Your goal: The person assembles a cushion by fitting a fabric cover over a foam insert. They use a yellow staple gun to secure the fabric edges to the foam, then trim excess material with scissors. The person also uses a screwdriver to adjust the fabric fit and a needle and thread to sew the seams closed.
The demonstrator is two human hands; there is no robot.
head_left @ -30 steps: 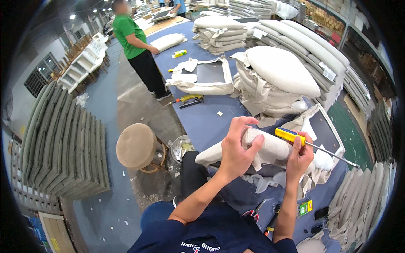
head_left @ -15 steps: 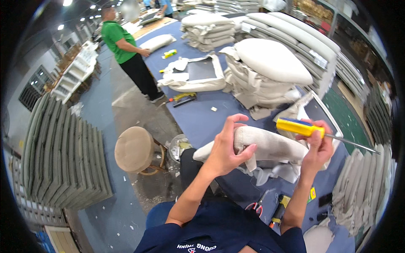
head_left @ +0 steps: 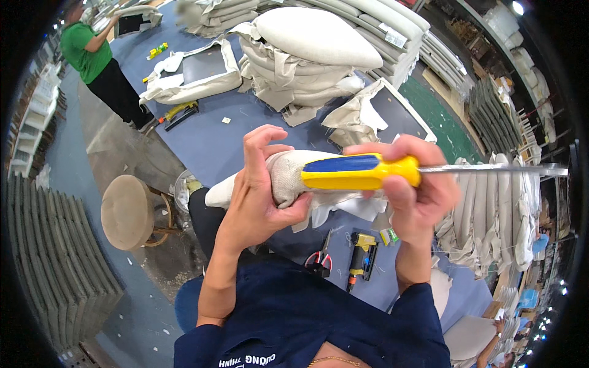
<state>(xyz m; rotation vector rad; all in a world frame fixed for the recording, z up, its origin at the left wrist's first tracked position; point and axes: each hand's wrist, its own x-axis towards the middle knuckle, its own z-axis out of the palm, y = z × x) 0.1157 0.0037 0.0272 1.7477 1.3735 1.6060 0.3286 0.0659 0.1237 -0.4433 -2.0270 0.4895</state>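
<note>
Fingers and thumb of my left hand are closed round the corner of a beige fabric-covered seat cushion. My right hand grips a screwdriver with a yellow and blue handle. Its handle end points left and lies in front of the cushion, close to my left hand; the metal shaft sticks out to the right, blurred at the tip. Whether the handle touches the fabric I cannot tell. Loose white lining hangs below the cushion. Much of the cushion's right part is hidden behind the screwdriver and my right hand.
Red-handled scissors and a yellow-black staple gun lie on the blue table near me. A tall stack of covered cushions stands beyond. To the left are a round stool and a bin. Someone in green works at the far left.
The screwdriver has come left across the cushion, its handle now nearer my left hand. My left hand still holds the corner. The whole view has turned, shifting the surroundings leftward.
</note>
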